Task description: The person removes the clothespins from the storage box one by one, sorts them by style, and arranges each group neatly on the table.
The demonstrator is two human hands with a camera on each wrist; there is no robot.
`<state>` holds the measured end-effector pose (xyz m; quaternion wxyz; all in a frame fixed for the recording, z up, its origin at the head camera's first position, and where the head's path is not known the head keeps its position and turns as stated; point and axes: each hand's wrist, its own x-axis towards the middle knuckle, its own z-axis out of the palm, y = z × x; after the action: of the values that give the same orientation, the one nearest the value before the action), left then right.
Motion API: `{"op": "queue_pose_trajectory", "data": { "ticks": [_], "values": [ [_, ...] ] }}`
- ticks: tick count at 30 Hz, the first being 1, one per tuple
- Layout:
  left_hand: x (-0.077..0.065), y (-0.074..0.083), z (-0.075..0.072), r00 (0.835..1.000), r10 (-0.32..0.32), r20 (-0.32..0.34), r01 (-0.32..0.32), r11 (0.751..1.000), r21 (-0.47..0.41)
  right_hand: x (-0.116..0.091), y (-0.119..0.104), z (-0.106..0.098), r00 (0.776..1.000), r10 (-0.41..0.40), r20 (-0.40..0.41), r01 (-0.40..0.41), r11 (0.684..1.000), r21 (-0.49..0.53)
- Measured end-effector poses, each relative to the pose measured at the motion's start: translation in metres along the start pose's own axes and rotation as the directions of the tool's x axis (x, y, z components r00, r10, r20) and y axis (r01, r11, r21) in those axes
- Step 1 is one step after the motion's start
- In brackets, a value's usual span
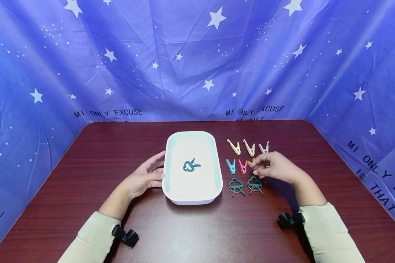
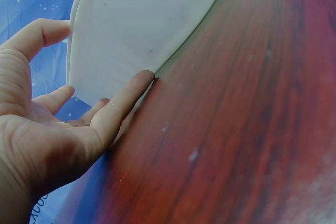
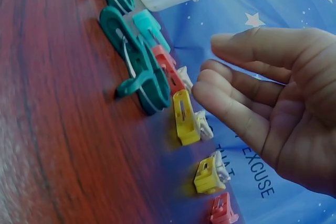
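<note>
A white tray (image 1: 192,202) holds one dark green clip (image 1: 192,165). My left hand (image 1: 144,180) rests against its left side, fingers spread; in the left wrist view the fingertips (image 2: 142,78) touch the tray's wall and lower edge. Over the rows of clips to the right hovers my right hand (image 1: 278,168), its fingers loosely bent with nothing between them. Closest below it is a yellow clothespin (image 3: 185,121); another yellow clothespin (image 3: 209,176) is partly hidden by the hand in the head view. A pink clothespin (image 1: 242,167) and a blue clothespin (image 1: 230,166) lie alongside.
Two green clips, one left (image 1: 236,186) and one right (image 1: 255,184), lie nearest the front. Behind are two cream clothespins, one left (image 1: 234,147) and one right (image 1: 249,148), plus a pale clothespin (image 1: 264,147). A blue star-patterned curtain (image 1: 197,65) surrounds the dark red table (image 1: 197,233).
</note>
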<state>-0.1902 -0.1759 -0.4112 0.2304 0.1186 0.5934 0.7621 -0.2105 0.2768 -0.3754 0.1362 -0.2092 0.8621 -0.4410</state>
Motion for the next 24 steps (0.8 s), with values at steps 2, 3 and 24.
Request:
{"op": "queue_pose_trajectory", "data": {
  "ticks": [2,3,24],
  "values": [
    [0.0,0.0,0.0,1.0,-0.001,-0.001,0.001,1.0,0.0,0.0,-0.002,0.001,1.0,-0.013,-0.029,0.013,1.0,0.013],
    [0.0,0.0,0.001,1.0,-0.001,-0.001,0.001,1.0,0.0,0.0,-0.003,0.002,0.999,-0.022,-0.043,0.023,1.0,0.02],
    [-0.002,0.001,0.002,1.0,0.003,-0.012,-0.003,1.0,0.021,0.016,-0.052,0.007,0.976,-0.203,-0.078,0.206,0.978,0.038]
  ]
}}
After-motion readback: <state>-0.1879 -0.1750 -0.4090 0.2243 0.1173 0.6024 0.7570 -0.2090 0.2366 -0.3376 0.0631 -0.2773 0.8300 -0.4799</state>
